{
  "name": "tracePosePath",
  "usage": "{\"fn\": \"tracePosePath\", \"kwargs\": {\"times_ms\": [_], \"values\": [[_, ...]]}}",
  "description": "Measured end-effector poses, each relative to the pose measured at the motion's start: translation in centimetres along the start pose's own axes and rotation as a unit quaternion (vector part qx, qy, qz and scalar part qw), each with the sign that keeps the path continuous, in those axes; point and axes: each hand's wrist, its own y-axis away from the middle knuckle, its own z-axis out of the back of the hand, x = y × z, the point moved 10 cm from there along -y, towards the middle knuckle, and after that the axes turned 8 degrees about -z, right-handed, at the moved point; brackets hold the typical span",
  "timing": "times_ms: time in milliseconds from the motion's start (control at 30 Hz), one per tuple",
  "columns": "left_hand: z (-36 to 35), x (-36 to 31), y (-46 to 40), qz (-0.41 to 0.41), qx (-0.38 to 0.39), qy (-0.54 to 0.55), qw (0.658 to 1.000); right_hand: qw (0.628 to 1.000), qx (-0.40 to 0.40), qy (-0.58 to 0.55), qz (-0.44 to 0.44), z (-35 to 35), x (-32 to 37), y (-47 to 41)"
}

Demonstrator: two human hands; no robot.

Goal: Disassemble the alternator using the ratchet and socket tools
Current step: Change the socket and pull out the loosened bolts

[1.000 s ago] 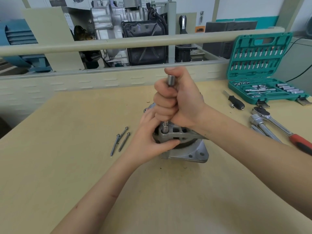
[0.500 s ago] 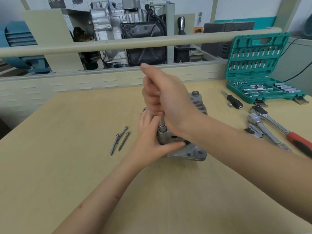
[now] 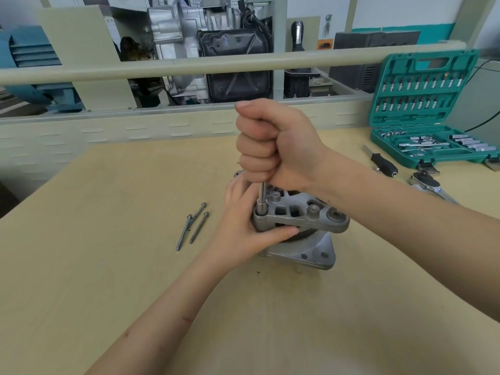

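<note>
Three long bolts (image 3: 192, 226) lie just left of the left hand (image 3: 240, 228), whose fingers grip the grey cast alternator (image 3: 300, 220) standing on the table (image 3: 81, 266). Above, the right hand (image 3: 273, 147) fists around a driver shaft (image 3: 262, 194) entering its ear.

Right hand (image 3: 273, 147) fisted round an upright tool shaft (image 3: 262, 194), perhaps a socket driver, atop left-hand-steadied (image 3: 243, 226) alternator (image 3: 300, 223).

Pale wooden workbench (image 3: 81, 266) spreads under both hands; beyond them a beige rail (image 3: 162, 69) runs across, a cutaway engine (image 3: 205, 50) stands behind it, blue machinery (image 3: 32, 63) off left, white wall with teal stripe (image 3: 405, 27) far right
</note>
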Motion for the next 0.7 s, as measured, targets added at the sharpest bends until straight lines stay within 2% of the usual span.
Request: {"fn": "tracePosePath", "kwargs": {"times_ms": [133, 233, 300, 367, 400, 467, 500, 533, 567, 633, 700], "values": [[0.1, 0.1, -0.1, 0.024, 0.036, 0.055, 0.998, 0.995, 0.097, 0.004, -0.035, -1.3, -0.3, -0.3], [1.3, 0.4, 0.0, 0.053, 0.031, 0.198, 0.978, 0.992, 0.12, 0.023, -0.034, -2.0, -0.2, -0.2], [2.1, 0.5, -0.1, 0.057, 0.017, 0.235, 0.97, 0.994, 0.089, 0.063, -0.03, -1.5, -0.1, -0.1], [2.5, 0.6, -0.4, 0.057, 0.008, 0.228, 0.972, 0.975, -0.014, 0.222, -0.014, 0.1, 1.0, 0.1], [2.5, 0.7, -0.4, 0.059, 0.007, 0.22, 0.974, 0.933, -0.075, 0.352, 0.003, 0.7, 2.4, 0.5], [2.5, 0.9, -0.5, 0.062, 0.005, 0.201, 0.978, 0.792, -0.163, 0.587, 0.037, 0.3, 5.5, 1.2], [2.5, 0.8, -0.5, 0.059, 0.001, 0.195, 0.979, 0.743, -0.181, 0.642, 0.05, -0.4, 6.7, 1.4], [2.6, 0.7, -0.6, 0.055, -0.004, 0.193, 0.98, 0.725, -0.186, 0.662, 0.048, -0.9, 7.2, 1.4], [2.6, 0.6, -0.6, 0.05, -0.009, 0.192, 0.98, 0.741, -0.183, 0.646, 0.024, -1.1, 7.0, 1.2], [2.7, 0.3, -0.5, 0.038, -0.018, 0.19, 0.981, 0.825, -0.168, 0.539, -0.028, -1.2, 5.2, 0.6], [2.8, 0.1, -0.2, 0.032, -0.034, 0.192, 0.98, 0.908, -0.194, 0.373, -0.005, -0.6, 4.0, 0.6]]}}
